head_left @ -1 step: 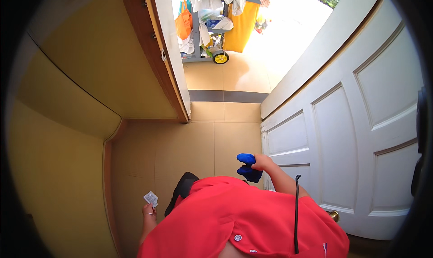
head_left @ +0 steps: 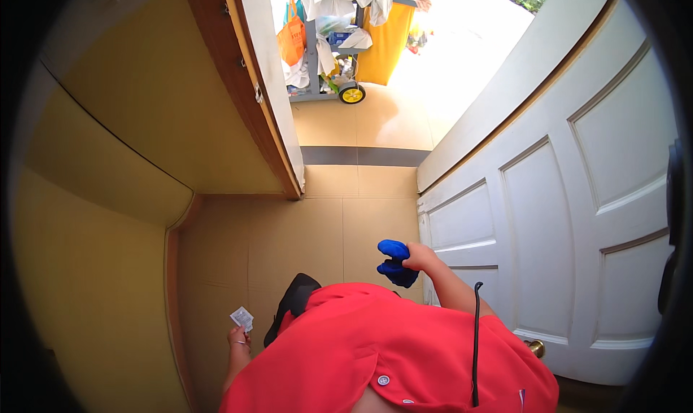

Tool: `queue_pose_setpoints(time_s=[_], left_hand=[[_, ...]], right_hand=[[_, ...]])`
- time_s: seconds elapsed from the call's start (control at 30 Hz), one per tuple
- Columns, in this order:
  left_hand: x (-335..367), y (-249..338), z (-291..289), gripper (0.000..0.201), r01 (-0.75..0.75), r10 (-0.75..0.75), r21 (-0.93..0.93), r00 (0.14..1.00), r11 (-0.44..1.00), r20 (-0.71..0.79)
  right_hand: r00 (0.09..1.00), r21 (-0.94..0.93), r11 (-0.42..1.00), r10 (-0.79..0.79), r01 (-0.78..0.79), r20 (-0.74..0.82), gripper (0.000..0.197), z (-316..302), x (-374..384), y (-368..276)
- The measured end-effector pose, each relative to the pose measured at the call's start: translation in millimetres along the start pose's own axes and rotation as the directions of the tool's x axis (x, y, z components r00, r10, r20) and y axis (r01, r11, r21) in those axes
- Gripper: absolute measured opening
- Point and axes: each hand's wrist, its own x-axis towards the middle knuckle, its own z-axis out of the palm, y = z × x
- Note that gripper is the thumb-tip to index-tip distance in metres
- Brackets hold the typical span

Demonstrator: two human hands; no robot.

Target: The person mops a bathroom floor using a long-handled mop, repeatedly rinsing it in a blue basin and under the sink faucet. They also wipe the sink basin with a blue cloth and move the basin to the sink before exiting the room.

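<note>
Low on the left, my left hand pinches a few small whitish printed packets, which stick out beyond the fingers. My right hand is closed round a bunched blue cloth, held out in front of my body beside the white door. Two folds of the cloth hang out to the left of the fist. Most of the right fingers are hidden behind the cloth and the back of the hand.
A panelled white door with a brass knob stands open on the right. Ahead, past a dark threshold strip, is a grey cleaning cart with a yellow bag. A yellowish wall runs along the left.
My right hand and the blue cloth sit very slightly higher in the picture. The left hand keeps its hold on the packets.
</note>
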Motion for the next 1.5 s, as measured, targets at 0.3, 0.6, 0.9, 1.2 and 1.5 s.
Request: queue_pose_setpoints(time_s=[0.3, 0.6, 0.9, 1.2, 1.5], left_hand=[[34.6, 57.4, 44.5, 0.010, -0.204, 0.190, 0.034, 0.951, 0.978, 0.244], [-51.1, 149.5, 125.0, 0.013, -0.770, 0.441, 0.018, 0.385, 0.638, 0.811], [104.5, 400.8, 202.7, 0.007, -0.742, 0.537, -0.153, 0.311, 0.653, 0.784], [217.2, 498.6, 241.6, 0.007, -0.444, 0.409, -0.108, 0.668, 0.889, 0.621], [235.1, 596.6, 297.2, 0.009, -0.516, 0.515, -0.227, 0.527, 0.826, 0.676]], right_hand=[[0.933, 0.601, 0.799, 0.231, -0.020, -0.277, 0.046, 79.7, -60.2, 2.1], [0.817, 0.797, 0.580, 0.370, 0.169, -0.443, 0.041, 123.3, -110.8, -41.5], [0.807, 0.651, 0.750, 0.311, 0.115, -0.501, 0.058, -49.7, 122.2, -209.2], [0.922, 0.346, 0.917, -0.057, 0.201, -0.384, 0.055, -133.8, 298.4, -350.0], [0.950, 0.389, 0.881, -0.174, 0.267, -0.258, 0.064, -147.1, 356.5, -428.9]])
